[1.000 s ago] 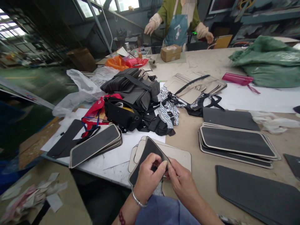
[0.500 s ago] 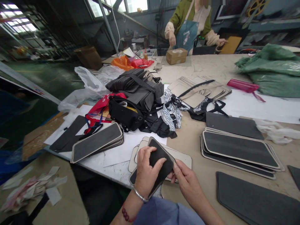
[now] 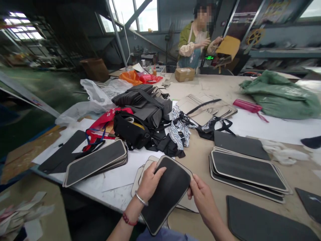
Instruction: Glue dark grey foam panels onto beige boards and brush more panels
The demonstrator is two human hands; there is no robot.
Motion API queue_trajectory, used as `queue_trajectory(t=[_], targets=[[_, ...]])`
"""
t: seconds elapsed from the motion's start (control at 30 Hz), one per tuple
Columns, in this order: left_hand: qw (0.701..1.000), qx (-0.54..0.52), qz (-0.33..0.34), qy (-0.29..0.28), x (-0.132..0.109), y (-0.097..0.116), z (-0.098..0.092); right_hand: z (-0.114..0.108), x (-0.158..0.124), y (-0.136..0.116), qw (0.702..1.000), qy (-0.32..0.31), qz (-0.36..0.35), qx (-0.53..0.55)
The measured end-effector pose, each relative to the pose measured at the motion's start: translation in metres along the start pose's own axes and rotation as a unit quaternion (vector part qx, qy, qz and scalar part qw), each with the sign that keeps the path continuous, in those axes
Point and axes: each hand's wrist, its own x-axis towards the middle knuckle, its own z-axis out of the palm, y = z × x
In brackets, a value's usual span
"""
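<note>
Between my hands is a dark rounded panel (image 3: 168, 190) with a pale border, tilted above the table's front edge. My left hand (image 3: 149, 180) grips its left side, the thumb lying on the dark face. At the upper right corner, my right hand (image 3: 200, 190) pinches the edge between thumb and fingers; the fingertips behind are hidden. Beige panels (image 3: 139, 174) lie underneath, partly covered. Left of my hands is a stack of dark panels with pale rims (image 3: 96, 162); a similar stack (image 3: 248, 169) lies to the right.
A black bag (image 3: 131, 130), dark bundled pieces (image 3: 150, 103) and patterned straps (image 3: 179, 130) crowd the middle. Loose dark panels (image 3: 265, 219) lie at the front right, a green sack (image 3: 283, 97) at the back right. Across the table a person (image 3: 193, 43) holds a yellow-brown sheet (image 3: 227, 47).
The panel in my hands has turned so its dark face shows more fully. The view has tilted up slightly. The person opposite has raised the yellow-brown sheet.
</note>
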Motion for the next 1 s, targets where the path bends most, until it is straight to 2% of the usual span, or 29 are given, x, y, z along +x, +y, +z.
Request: queue_trajectory(t=[0.13,0.23,0.33,0.4,0.47,0.57,0.63,0.7,0.77,0.9,1.0], targets=[[1.0,0.018,0.01,-0.015,0.008,-0.002,0.005,-0.003,0.005,0.011,0.999,0.021,-0.023,-0.013],[0.998,-0.001,0.006,-0.059,0.016,-0.006,0.01,-0.006,0.01,0.03,0.993,0.098,-0.053,-0.049],[0.995,-0.024,-0.003,-0.1,0.023,-0.013,0.016,-0.01,0.016,0.046,0.97,0.157,-0.138,-0.123],[0.992,-0.034,-0.006,-0.124,0.029,-0.017,0.021,-0.013,0.018,0.051,0.952,0.154,-0.204,-0.166],[0.989,-0.031,-0.006,-0.148,0.035,-0.02,0.026,-0.019,0.019,0.05,0.944,0.14,-0.232,-0.19],[0.981,0.002,0.002,-0.193,0.046,-0.017,0.034,-0.032,0.015,0.048,0.952,0.114,-0.204,-0.199],[0.967,0.027,0.02,-0.252,0.055,-0.009,0.042,-0.041,0.011,0.052,0.964,0.092,-0.172,-0.181],[0.946,0.074,0.046,-0.312,0.064,-0.002,0.054,-0.048,0.008,0.063,0.977,0.071,-0.136,-0.148],[0.931,0.13,0.066,-0.335,0.072,0.001,0.069,-0.052,0.006,0.081,0.984,0.065,-0.093,-0.136],[0.936,0.194,0.07,-0.286,0.068,-0.015,0.094,-0.049,0.005,0.122,0.967,0.137,-0.028,-0.213],[0.944,0.232,0.117,-0.204,0.045,-0.046,0.095,-0.046,0.003,0.138,0.959,0.161,-0.01,-0.234]])
